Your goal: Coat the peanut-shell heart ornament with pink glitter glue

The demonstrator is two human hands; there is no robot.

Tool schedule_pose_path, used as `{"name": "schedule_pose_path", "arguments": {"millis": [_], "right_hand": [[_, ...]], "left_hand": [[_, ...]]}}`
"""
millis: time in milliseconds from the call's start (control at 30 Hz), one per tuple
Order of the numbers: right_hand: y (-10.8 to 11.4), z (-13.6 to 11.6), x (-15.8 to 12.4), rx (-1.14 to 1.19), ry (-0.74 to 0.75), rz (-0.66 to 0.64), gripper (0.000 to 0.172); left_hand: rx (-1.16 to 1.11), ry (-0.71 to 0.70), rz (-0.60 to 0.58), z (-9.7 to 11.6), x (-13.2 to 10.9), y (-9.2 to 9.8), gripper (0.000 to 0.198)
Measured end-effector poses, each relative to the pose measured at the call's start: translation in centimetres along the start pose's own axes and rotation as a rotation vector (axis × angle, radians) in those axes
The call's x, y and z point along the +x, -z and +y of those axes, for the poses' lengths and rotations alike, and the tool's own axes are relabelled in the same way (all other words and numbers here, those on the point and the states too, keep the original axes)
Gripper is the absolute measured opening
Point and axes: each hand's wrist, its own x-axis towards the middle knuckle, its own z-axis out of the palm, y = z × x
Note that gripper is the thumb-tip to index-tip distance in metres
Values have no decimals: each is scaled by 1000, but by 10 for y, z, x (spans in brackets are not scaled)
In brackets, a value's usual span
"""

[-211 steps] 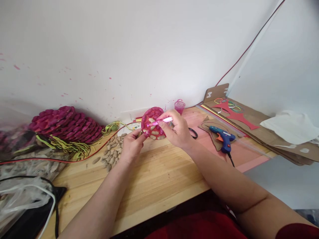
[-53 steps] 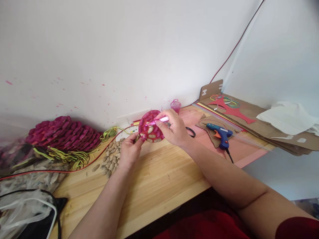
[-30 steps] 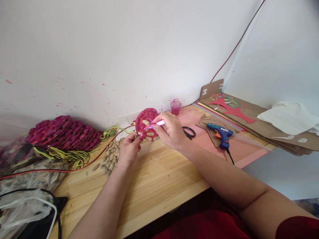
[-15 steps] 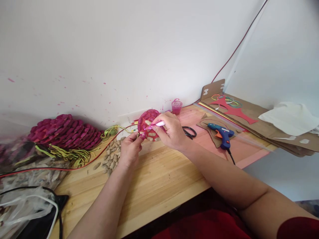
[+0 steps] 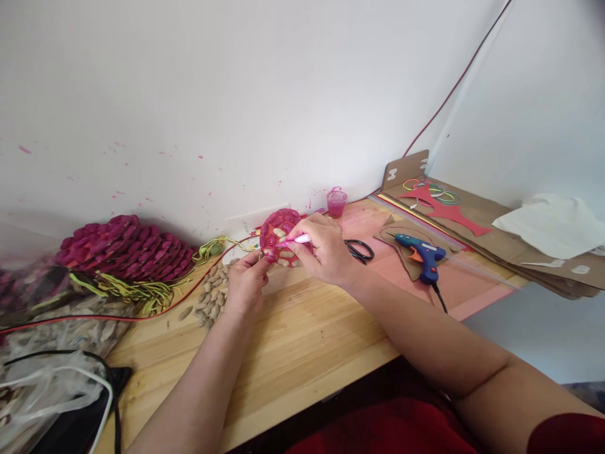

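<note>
My left hand (image 5: 250, 277) pinches the lower left edge of a round red disc with peanuts on it (image 5: 280, 228), holding it tilted above the table. Many of its peanuts are coated in magenta paint, while a few near the middle and lower edge are still pale. In my right hand (image 5: 324, 249) is a paintbrush with a white handle (image 5: 301, 239), gripped close to its pink-stained tip. That tip meets the disc's face; my fingers hide the disc's right side. Loose peanuts (image 5: 213, 296) lie in a pile beside my left wrist.
A cup of pink paint (image 5: 336, 203) stands by the wall. Black scissors (image 5: 360, 251) and a blue glue gun (image 5: 423, 255) lie to the right. Stacked magenta discs (image 5: 127, 249) with yellow-green strings are at left, near a red cable (image 5: 189, 291). Cardboard sheets (image 5: 501, 221) occupy the far right.
The brush tip has shifted slightly left and down on the disc with my right hand. My left hand keeps its hold, and the view has moved a little.
</note>
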Motion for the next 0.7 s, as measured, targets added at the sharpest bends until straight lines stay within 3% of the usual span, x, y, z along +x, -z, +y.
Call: {"name": "schedule_pose_path", "arguments": {"millis": [567,700], "right_hand": [[-2,2,0,47,56,17,10],[-2,3,0,19,14,-5,10]], "left_hand": [[-3,-2,2,1,-1,-1,40],[-16,-5,17,2,-1,-1,39]]}}
